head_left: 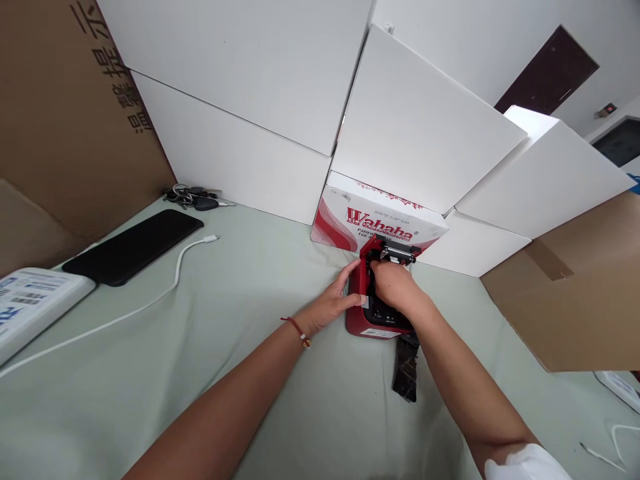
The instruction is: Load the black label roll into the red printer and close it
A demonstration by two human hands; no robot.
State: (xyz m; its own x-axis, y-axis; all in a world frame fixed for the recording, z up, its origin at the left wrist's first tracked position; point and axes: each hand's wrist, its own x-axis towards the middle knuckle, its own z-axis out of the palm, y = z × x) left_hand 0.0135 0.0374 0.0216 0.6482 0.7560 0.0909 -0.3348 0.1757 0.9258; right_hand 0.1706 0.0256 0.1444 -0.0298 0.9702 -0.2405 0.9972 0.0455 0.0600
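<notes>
A small red machine with a black interior, which looks like a label printer [356, 323], stands on the cloth with its lid raised at the back. My left hand [336, 303] grips its left wall, thumb over the rim by a small pale tab and fingers along the outside. Down in the opening is my right hand [394, 283], its fingers curled; the fingertips and anything between them are hidden. A crumpled dark strip [406, 370] lies on the cloth by the machine's front right corner, partly behind my right forearm.
Behind the machine stands a Wahaha carton [340, 220] against white panels [270, 147]. To the left lie a black phone [137, 247], keys [193, 197], a white cable [175, 277] and a white box [40, 300]. Cardboard [565, 293] borders the right side.
</notes>
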